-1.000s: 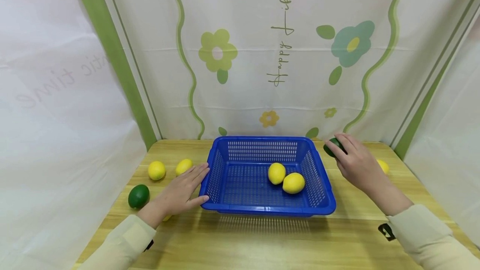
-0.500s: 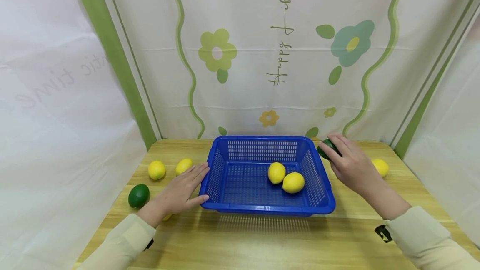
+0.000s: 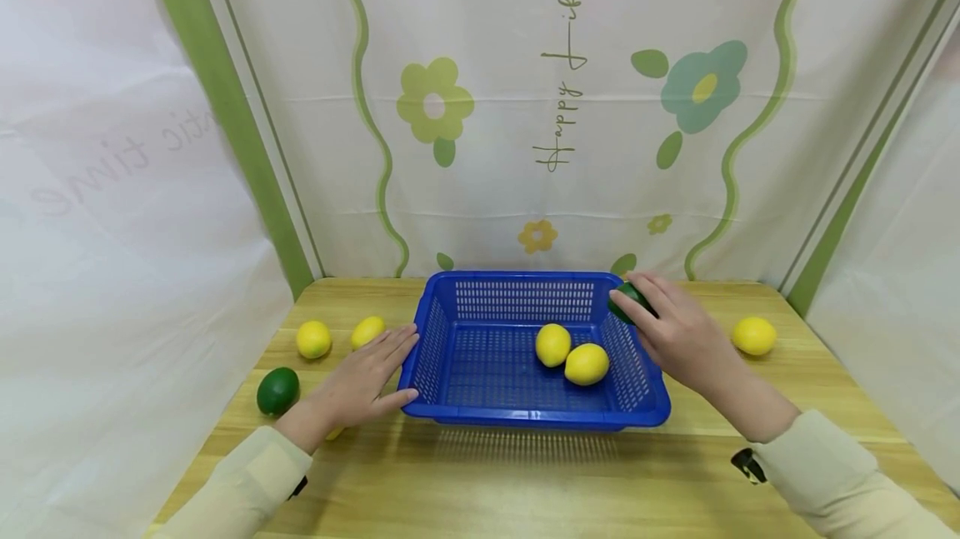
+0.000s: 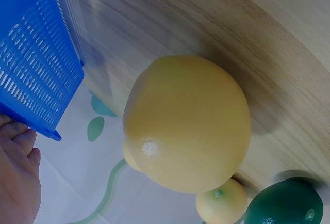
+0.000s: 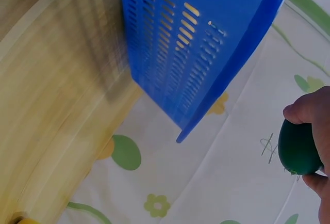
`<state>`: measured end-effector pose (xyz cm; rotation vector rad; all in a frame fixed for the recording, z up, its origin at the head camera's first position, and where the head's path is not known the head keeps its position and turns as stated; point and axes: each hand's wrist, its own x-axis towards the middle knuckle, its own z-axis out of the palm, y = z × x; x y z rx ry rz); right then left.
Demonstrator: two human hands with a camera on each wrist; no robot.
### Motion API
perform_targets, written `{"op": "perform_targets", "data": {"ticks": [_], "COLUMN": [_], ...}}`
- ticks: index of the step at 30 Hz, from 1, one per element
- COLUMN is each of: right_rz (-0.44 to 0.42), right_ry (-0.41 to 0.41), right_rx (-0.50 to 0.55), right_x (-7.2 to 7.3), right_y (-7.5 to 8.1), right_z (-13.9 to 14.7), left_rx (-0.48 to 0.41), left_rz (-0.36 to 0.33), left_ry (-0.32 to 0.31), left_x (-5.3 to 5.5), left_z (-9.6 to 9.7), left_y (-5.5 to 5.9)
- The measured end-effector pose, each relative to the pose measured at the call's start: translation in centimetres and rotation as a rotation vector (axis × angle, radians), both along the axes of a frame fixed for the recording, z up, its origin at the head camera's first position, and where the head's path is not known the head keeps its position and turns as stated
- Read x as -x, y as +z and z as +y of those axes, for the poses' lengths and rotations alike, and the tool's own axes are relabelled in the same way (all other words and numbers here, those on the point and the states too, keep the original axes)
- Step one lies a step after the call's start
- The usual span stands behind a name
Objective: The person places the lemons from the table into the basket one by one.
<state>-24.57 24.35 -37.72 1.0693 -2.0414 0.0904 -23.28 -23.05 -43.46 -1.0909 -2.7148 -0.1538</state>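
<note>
A blue plastic basket [image 3: 495, 418] with slotted walls stands mid-table, with two yellow lemons [image 3: 553, 345] on its floor toward the right. My left hand [image 3: 360, 376] rests on the basket's left rim with its fingers extended; the left wrist view shows that hand [image 4: 18, 175] touching the rim. My right hand [image 3: 682, 335] holds a dark green oval fruit [image 3: 630, 303] above the basket's back right corner. Thumb and fingers pinch the green fruit [image 5: 299, 149] in the right wrist view; the hand hides part of it.
Left of the basket lie another dark green fruit [image 3: 278, 391] and lemons [image 3: 313, 340], one partly behind the left hand. A large-looking lemon [image 4: 188, 123] sits close to the left wrist camera. One lemon [image 3: 754, 336] lies at the right. A printed curtain [image 3: 487, 189] borders the table.
My right hand has moved left with the dark green fruit, from beside the basket to over its right rim. The right-hand lemon is now fully uncovered. The left hand stays put.
</note>
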Motion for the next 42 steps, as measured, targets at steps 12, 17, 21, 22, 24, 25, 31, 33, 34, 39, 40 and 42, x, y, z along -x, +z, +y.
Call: {"op": "perform_targets", "data": {"ticks": [12, 17, 21, 22, 24, 25, 31, 33, 34, 39, 40, 42], "right_rz": [0.018, 0.023, 0.001, -0.004, -0.012, -0.012, -0.043, -0.057, -0.061, -0.060, -0.057, -0.058], "right_ry": [0.064, 0.106, 0.115, 0.115, 0.116, 0.115, 0.095, 0.093, 0.096, 0.123, 0.127, 0.125], "right_rx": [0.008, 0.013, -0.005, -0.012, -0.024, -0.030, -0.079, -0.092, -0.095, -0.095, -0.096, -0.103], "right_x": [-0.3, -0.1, 0.0, 0.0, 0.0, 0.0, -0.2, -0.1, -0.1, 0.3, 0.3, 0.4], "right_y": [0.1, -0.1, -0.4, -0.5, -0.6, -0.7, -1.3, -1.5, -1.6, -2.0, -2.1, -2.2], "right_z": [-2.8, -4.0, -4.8, -5.0, -5.5, -5.6, -6.4, -6.7, -6.8, -7.4, -7.5, -7.7], "left_rx": [-0.001, 0.002, -0.004, -0.005, -0.005, -0.005, -0.009, -0.011, -0.014, -0.020, -0.020, -0.017], "left_rz": [0.003, 0.008, 0.006, 0.006, 0.002, 0.000, -0.001, -0.002, -0.002, -0.001, -0.003, -0.006], "left_ry": [-0.008, -0.007, -0.005, -0.004, -0.002, -0.001, 0.000, 0.000, 0.001, -0.001, -0.001, 0.001], "left_x": [0.0, 0.1, 0.0, 0.0, 0.0, 0.0, 0.0, 0.0, 0.0, 0.0, 0.0, 0.0], "left_z": [-0.1, -0.1, 0.0, 0.0, 0.0, 0.0, 0.0, 0.0, 0.0, 0.0, 0.0, 0.0], "left_y": [-0.2, -0.3, -0.3, -0.2, -0.2, -0.2, -0.2, -0.1, -0.1, -0.1, -0.1, -0.1]}}
